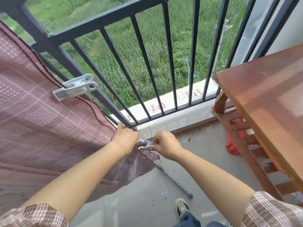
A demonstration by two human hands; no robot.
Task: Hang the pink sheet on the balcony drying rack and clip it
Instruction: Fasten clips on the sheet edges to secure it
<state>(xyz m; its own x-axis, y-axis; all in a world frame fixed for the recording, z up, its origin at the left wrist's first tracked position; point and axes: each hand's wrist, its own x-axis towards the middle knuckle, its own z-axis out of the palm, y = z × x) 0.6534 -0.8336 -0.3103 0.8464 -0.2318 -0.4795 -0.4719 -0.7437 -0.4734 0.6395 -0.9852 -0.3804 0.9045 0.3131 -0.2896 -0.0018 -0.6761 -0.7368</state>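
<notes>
- Left hand (125, 138) grips sheet (49, 120) edge at railing (105, 22) foot.
- Right hand (166, 145) pinches clip (146, 145) beside that edge.
- Floor (205, 153) opens between railing and table (270, 95).

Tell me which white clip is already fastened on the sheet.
The upper clip, clamped on the pink sheet, no hand on it. The lower clip is pinched in the right hand.

Two white clips (75, 86) (147, 144), one pink sheet (41, 120), two hands (125, 138) (165, 145), one table (270, 95)

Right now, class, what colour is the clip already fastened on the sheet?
White: the fastened clip on the pink sheet, clearest in the head view.
</notes>
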